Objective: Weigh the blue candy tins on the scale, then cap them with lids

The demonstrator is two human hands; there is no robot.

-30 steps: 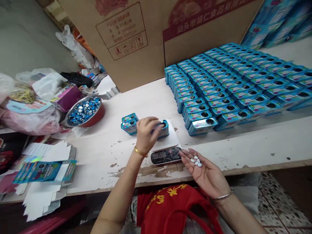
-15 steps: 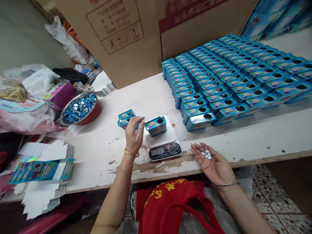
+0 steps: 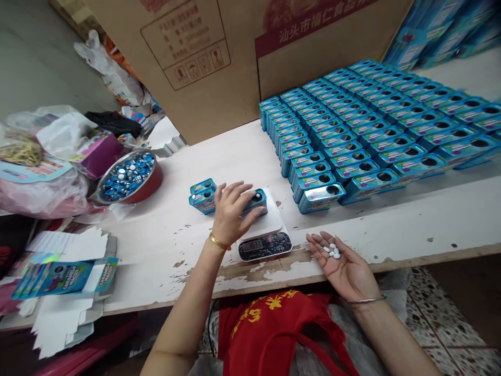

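Several white tablets (image 3: 332, 252) lie in the upturned palm of the right hand (image 3: 348, 270), fingers extended, at 4 o'clock from the digital scale (image 3: 271, 228). One blue tin (image 3: 262, 199) stands on the scale platform; the left hand (image 3: 233, 211) is over it, thumb and fingers spread; contact cannot be determined. Estimated handling: tin light, stiff, slick; grip opposing side walls. Tablets small, hard, liable to roll; pinch singly by edges. Paired tins (image 3: 201, 201): 10 o'clock. Tin rows (image 3: 344, 143): 2 o'clock. Bowl (image 3: 152, 184): 10 o'clock, farther out.
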